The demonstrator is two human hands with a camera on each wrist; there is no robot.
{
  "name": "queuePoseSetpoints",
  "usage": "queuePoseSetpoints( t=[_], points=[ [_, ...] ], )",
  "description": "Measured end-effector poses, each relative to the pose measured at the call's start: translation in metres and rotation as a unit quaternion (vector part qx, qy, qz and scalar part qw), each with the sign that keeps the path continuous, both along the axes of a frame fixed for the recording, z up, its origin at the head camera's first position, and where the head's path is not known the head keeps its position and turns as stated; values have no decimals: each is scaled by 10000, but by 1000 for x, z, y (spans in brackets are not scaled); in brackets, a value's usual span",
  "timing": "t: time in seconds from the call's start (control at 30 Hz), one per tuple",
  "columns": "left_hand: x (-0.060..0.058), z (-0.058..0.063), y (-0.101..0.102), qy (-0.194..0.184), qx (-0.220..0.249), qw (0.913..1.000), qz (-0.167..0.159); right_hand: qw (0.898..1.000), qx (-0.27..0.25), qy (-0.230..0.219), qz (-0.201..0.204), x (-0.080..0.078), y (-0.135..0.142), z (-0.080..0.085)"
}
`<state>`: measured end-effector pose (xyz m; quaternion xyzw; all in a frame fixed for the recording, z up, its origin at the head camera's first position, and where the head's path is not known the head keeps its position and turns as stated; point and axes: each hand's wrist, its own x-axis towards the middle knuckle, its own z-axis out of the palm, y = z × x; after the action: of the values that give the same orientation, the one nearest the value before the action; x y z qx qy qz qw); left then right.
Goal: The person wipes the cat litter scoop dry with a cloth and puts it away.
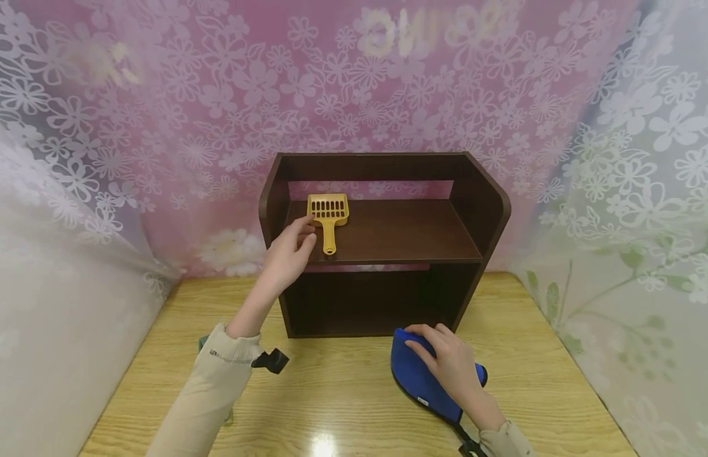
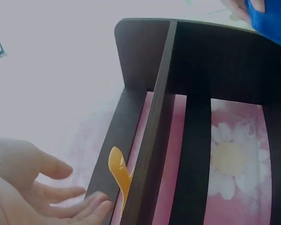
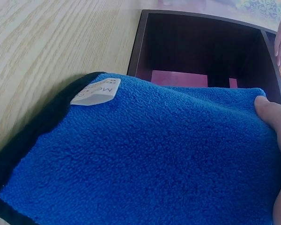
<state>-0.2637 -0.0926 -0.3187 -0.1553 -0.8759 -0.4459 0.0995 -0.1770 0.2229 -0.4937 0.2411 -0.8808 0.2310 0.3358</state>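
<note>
A yellow slotted litter scoop (image 1: 329, 231) lies on the upper board of a dark brown shelf unit (image 1: 405, 231), its handle toward the front edge. Beside it is my left hand (image 1: 287, 254), fingertips close to the scoop's left side; whether they touch it I cannot tell. In the left wrist view the fingers of that hand (image 2: 33, 187) are loosely extended, with nothing gripped. My right hand (image 1: 453, 365) pinches a blue cloth (image 1: 411, 371) with a dark border in front of the shelf. The right wrist view shows its fluffy surface and a white label (image 3: 97, 92).
The shelf stands on a light wooden table (image 1: 319, 393), its lower compartment (image 1: 365, 301) open to the front. A teal item (image 1: 202, 343) is mostly hidden behind my left sleeve. Flower-patterned curtains (image 1: 354, 95) surround the table at the back and sides.
</note>
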Motion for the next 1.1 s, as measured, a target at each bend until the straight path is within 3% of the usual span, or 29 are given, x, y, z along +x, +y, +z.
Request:
queuePoseSetpoints(
  t=[0.13, 0.27, 0.43, 0.7, 0.93, 1.1],
  points=[
    [16, -13, -14, 192, 649, 9973, -286, 10000, -49, -29, -27, 1, 1, 0],
    [32, -36, -32, 128, 1083, 9940, -131, 9999, -86, 51, 68, 1, 3, -1],
    [48, -71, -59, -371, 1331, 9902, 216, 9998, -56, 79, 145, 0, 3, -1],
    [78, -126, -105, -1326, 1329, 9796, 721, 9998, -17, 119, 151, -1, 3, -2],
    [106, -184, -149, -2093, 1133, 9572, 1648, 9999, -2, 56, 148, -2, 2, -4],
    [118, -209, -172, -2413, 1309, 9367, 2173, 9999, -11, 6, 114, -1, 4, -4]
  ],
)
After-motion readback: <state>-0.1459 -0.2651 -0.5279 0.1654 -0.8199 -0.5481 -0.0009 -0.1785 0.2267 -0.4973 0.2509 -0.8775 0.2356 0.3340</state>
